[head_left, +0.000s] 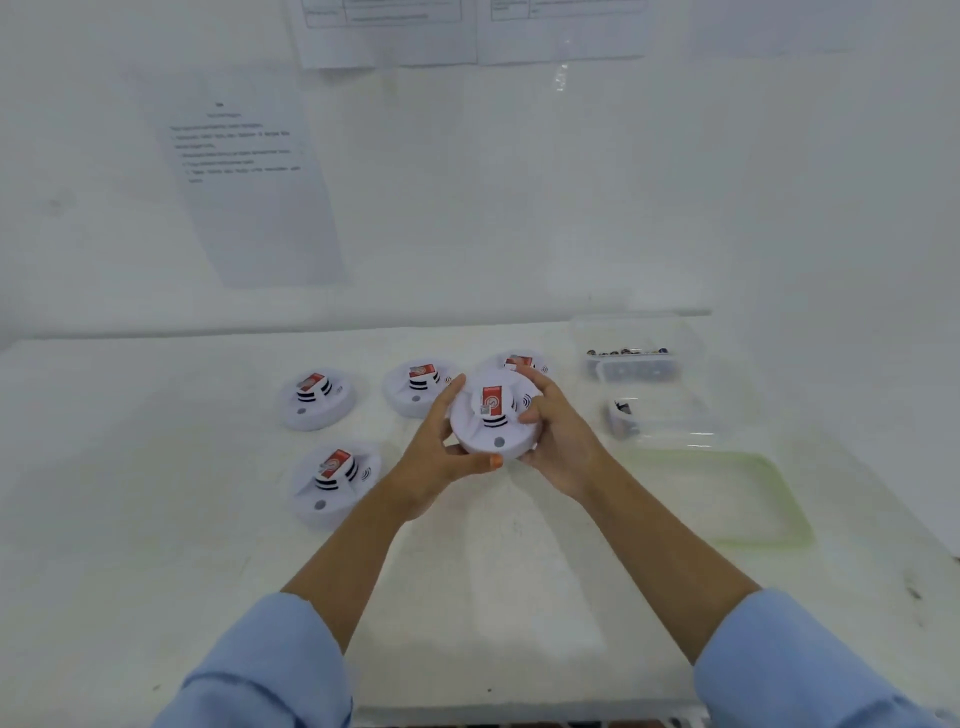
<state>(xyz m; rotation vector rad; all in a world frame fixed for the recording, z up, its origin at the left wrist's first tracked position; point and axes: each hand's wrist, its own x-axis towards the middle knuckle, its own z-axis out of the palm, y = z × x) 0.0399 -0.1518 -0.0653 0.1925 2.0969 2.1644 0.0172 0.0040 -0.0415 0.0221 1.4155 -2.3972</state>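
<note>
A white, round smoke detector (496, 415) with a red label on its raised centre is held just above the middle of a white surface (156, 467), label side up. The left hand (441, 452) curls round its left rim, thumb at the near edge. The right hand (561, 436) curls round its right rim. The casing looks ready to be twisted or checked (which of the two cannot be told), so an even, level grip on the rim, clear of the label, should serve best.

Four matching units lie nearby: a far-left detector (317, 397), a near-left detector (335, 480), a centre detector (421, 387) and a far detector (519, 361) partly hidden by the right hand. To the right stand a clear box (631, 358) of small dark parts and a smaller tub (623, 415). A pale tray (748, 499) lies nearer.
</note>
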